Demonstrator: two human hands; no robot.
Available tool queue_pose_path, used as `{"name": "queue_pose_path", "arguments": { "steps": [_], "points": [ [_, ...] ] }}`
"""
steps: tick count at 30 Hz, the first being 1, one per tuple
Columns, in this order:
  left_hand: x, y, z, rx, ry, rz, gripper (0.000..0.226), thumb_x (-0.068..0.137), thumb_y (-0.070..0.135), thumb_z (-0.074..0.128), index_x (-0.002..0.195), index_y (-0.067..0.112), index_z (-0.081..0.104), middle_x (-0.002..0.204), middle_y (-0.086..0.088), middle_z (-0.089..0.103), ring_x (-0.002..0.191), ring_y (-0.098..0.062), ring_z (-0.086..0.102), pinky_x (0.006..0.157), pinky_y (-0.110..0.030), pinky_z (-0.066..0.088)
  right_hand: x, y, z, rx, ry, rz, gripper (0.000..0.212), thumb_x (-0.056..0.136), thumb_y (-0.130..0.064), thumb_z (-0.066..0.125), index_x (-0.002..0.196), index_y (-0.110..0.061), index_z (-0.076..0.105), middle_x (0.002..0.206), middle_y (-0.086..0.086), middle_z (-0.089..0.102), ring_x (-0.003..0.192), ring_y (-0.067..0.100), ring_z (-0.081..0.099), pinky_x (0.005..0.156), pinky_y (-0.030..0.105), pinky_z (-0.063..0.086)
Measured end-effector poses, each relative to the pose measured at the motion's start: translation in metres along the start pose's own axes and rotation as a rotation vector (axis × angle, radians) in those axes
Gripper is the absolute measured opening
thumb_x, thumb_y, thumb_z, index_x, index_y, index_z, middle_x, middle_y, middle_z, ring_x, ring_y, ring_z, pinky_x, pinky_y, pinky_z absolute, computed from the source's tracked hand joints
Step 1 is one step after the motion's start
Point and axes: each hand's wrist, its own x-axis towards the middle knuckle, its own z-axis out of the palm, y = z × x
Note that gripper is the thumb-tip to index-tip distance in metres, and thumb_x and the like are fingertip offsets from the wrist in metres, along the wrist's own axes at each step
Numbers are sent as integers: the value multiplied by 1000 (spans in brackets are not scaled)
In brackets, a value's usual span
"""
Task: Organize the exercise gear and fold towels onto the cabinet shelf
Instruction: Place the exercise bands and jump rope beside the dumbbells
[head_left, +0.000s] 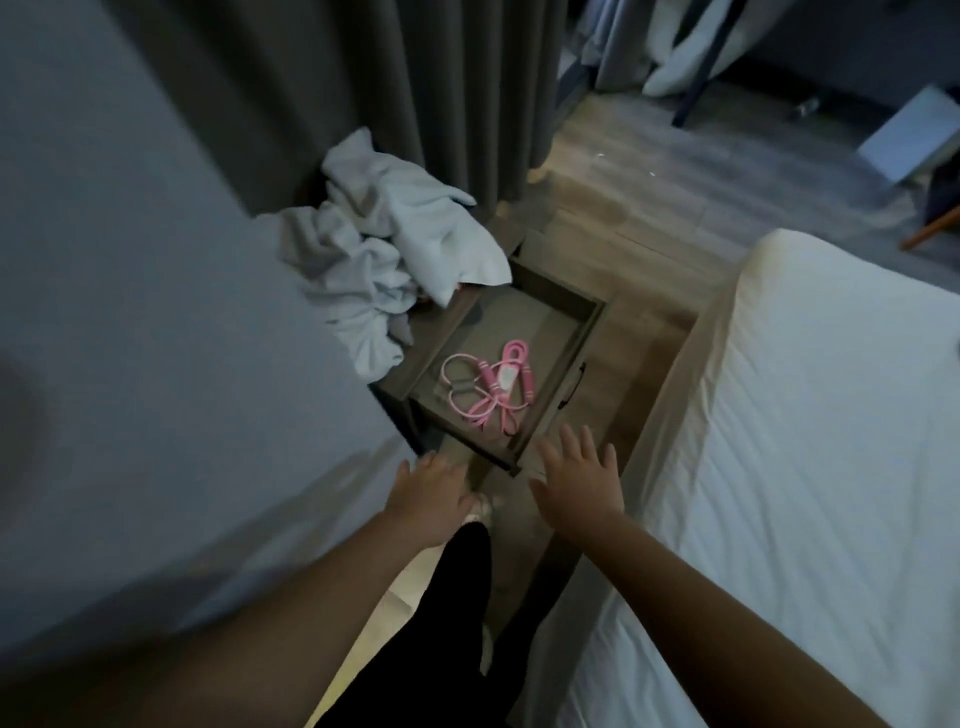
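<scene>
Reaching: both hands are out over the near end of the open grey-brown wooden drawer (519, 322), and neither one touches it.
Left hand: the left hand (434, 493) is low by the near left corner. Its fingers look loose and it holds nothing that I can see.
Right hand: the right hand (579, 478) has its fingers spread wide apart. It is empty, just beside the near right corner.
Pink gear: a pink skipping rope with fat handles (506, 384) lies in a tangle on the drawer floor. A pink and grey loop-shaped stretchy band (460, 384) touches it on the left.
Towels: a heap of crumpled white towels (395, 260) sits on top of the dark wooden bedside cabinet (410, 364). One corner hangs over the back of the drawer.
Beds: a grey bed (130, 260) is on the left and a white bed (805, 441) is on the right.
Job so far: the gear looks put away, but no towel is folded. I cannot see the shelf.
What could go wrong: if the drawer is pushed shut now, the hanging towel corner could get caught in it. The towel heap leans near the edge, so a bump could make it slide to the floor. A rope loop sticking up could also jam the drawer.
</scene>
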Motion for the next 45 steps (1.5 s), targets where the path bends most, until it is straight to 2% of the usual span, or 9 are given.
{"name": "queue_pose_path", "arguments": {
  "steps": [11, 17, 21, 26, 30, 34, 39, 42, 45],
  "points": [
    [240, -24, -4, -3, -79, -55, 43, 95, 34, 49, 135, 20, 46, 140, -6, 45, 128, -26, 43, 103, -36, 37, 200, 34, 25, 187, -157, 64, 65, 101, -40, 37, 155, -24, 5, 162, 13, 2, 149, 36, 0, 120, 51, 7],
    [347, -57, 41, 83, -13, -124, 77, 87, 37, 60, 152, 21, 21, 158, -6, 21, 146, -25, 18, 114, -41, 25, 299, 44, 82, 242, -199, 3, 76, 98, -46, 44, 155, -24, 0, 162, 10, -9, 148, 33, -5, 119, 50, 6],
    [405, -75, 63, 74, 83, 50, 77, 88, 48, 55, 152, 20, 23, 161, -4, 18, 149, -23, 9, 119, -43, 12, 351, 53, 117, 217, -245, 16, 73, 97, -41, 48, 155, -23, 6, 162, 11, -6, 148, 36, 0, 119, 50, 9],
    [431, -69, 64, 133, 82, 79, 54, 82, 50, 61, 122, 17, 47, 128, -5, 54, 123, -25, 46, 112, -40, 20, 372, 58, 134, 277, -239, 74, 70, 96, -40, 51, 153, -23, 14, 162, 10, 1, 147, 38, 10, 117, 52, 21],
    [432, -69, 66, 38, -11, -11, 74, 70, 53, 73, 127, 17, 41, 128, -6, 53, 120, -28, 49, 99, -37, 36, 377, 55, 135, 374, -194, 98, 70, 95, -28, 57, 152, -20, 18, 160, 12, 7, 136, 33, 38, 106, 45, 44],
    [430, -65, 77, 21, -136, -90, 84, 67, 65, 72, 130, 17, 42, 133, -7, 45, 122, -29, 45, 99, -41, 39, 383, 55, 135, 491, -129, 129, 65, 96, -23, 55, 151, -15, 20, 154, 16, 24, 126, 31, 49, 101, 40, 48],
    [424, -72, 79, -242, -124, -177, 58, 68, 62, 75, 102, 23, 50, 99, 1, 55, 84, -16, 52, 62, -28, 38, 386, 61, 136, 585, -67, 153, 67, 94, -18, 55, 151, -15, 20, 143, 16, 40, 122, 30, 50, 100, 43, 48],
    [414, -76, 67, -384, -235, -209, 42, 69, 56, 77, 88, 24, 57, 89, 3, 61, 79, -15, 61, 64, -30, 48, 387, 61, 135, 630, -60, 213, 57, 99, -19, 47, 149, -16, 21, 132, 15, 50, 111, 26, 56, 90, 38, 52],
    [396, -84, 41, -597, -183, -241, 23, 73, 30, 80, 83, 20, 62, 81, 1, 67, 74, -16, 66, 72, -41, 57, 388, 59, 132, 665, -77, 236, 40, 100, -21, 46, 138, -14, 36, 123, 14, 55, 98, 24, 60, 81, 37, 54]
  ]
}}
